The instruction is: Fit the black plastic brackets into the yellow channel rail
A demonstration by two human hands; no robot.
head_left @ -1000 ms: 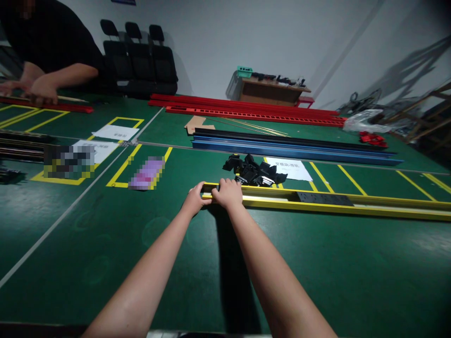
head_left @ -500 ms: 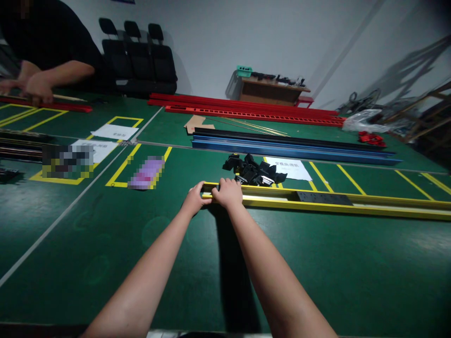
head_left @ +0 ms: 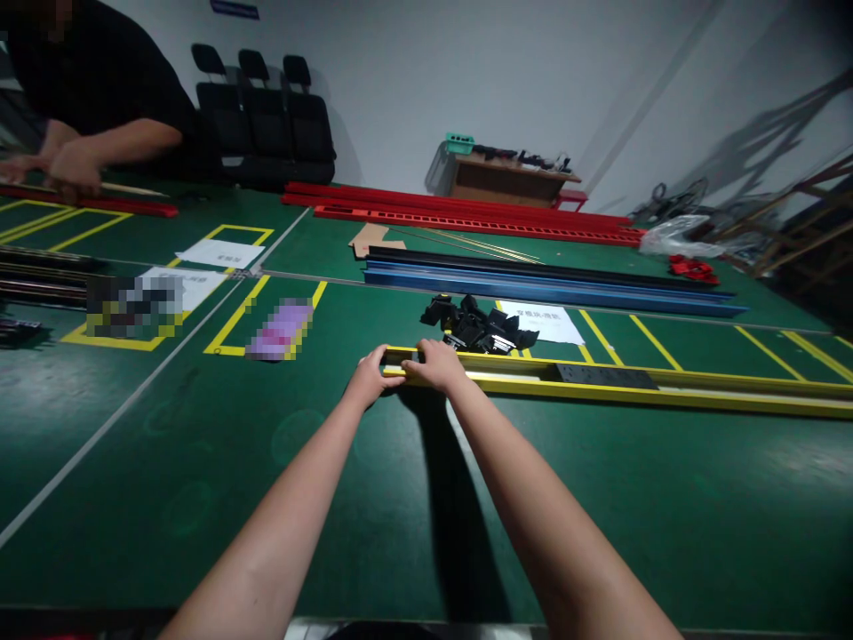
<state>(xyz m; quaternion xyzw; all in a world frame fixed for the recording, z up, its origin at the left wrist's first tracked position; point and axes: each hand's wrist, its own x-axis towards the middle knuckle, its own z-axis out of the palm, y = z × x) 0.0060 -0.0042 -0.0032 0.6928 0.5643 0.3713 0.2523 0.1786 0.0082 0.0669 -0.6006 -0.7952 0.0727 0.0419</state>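
Note:
A long yellow channel rail [head_left: 520,386] lies across the table, its open side up. My left hand [head_left: 369,378] is closed around the rail's left end, thumb at the near side. Just to its right, my right hand [head_left: 440,364] reaches over the channel with bent fingers, on a small dark block [head_left: 416,357] inside it, mostly hidden by the fingers. Farther right in the channel sits a long black socket-like module [head_left: 605,377]. Behind the rail is a pile of black plastic pieces [head_left: 473,322].
A labelled paper [head_left: 543,322] lies by the pile. Blue rails [head_left: 533,289] and red rails [head_left: 466,213] stretch behind. A blurred purple object [head_left: 280,329] is at left. Another person's hands [head_left: 73,169] work on a red strip at far left.
My right hand has shifted slightly right along the rail, and more of the dark block shows at its thumb. My left hand stays on the rail's end. The view has tilted slightly.

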